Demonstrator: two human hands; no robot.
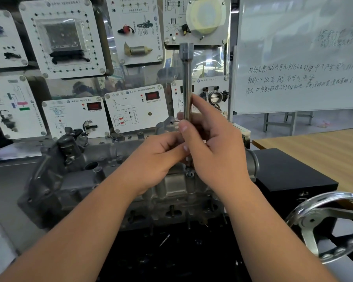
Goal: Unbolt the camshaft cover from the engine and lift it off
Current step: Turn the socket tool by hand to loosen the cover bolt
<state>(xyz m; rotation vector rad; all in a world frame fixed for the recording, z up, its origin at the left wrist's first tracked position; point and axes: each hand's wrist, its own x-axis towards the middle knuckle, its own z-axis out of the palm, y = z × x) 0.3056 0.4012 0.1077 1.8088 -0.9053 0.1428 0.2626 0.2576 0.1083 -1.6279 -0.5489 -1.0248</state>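
The grey cast camshaft cover (102, 159) lies on top of the engine (171, 202) in the middle of the view. A long steel extension bar with a square drive head (186, 78) stands upright over a bolt (189, 173) on the cover's right part. My right hand (214, 147) grips the bar's lower shaft, its forefinger stretched up along it. My left hand (161, 155) pinches the same shaft from the left, just below the right thumb. The bar's lower tip is mostly hidden behind my fingers.
A chrome handwheel (332, 224) of the engine stand sticks out at lower right. A black box (289, 176) sits right of the engine, beside a wooden table (318, 147). Training panels (135, 110) stand behind the engine, a whiteboard (302, 58) at right.
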